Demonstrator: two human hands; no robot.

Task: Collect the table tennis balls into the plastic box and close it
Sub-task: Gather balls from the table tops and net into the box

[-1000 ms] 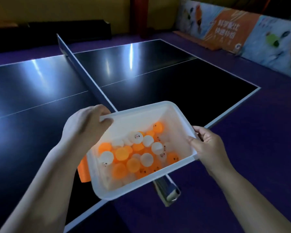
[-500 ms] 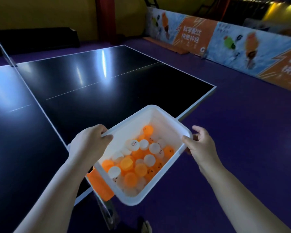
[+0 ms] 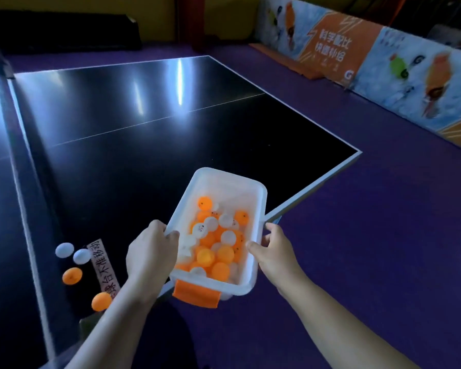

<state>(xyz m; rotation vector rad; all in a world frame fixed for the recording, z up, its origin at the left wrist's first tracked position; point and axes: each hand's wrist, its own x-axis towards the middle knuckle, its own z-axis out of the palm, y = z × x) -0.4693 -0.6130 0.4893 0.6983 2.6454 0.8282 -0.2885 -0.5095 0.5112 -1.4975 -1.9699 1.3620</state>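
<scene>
Curling round the box rims, our fingers grip tight: left hand on one side, right hand on the other. We have turned, and now four loose balls show left of the box, so more must go in.

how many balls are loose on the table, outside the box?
4, all beside the net, left of the box: far white ball, near white ball beside it, orange ball closer in, second orange ball nearest the camera. The left arm may hide more.
</scene>
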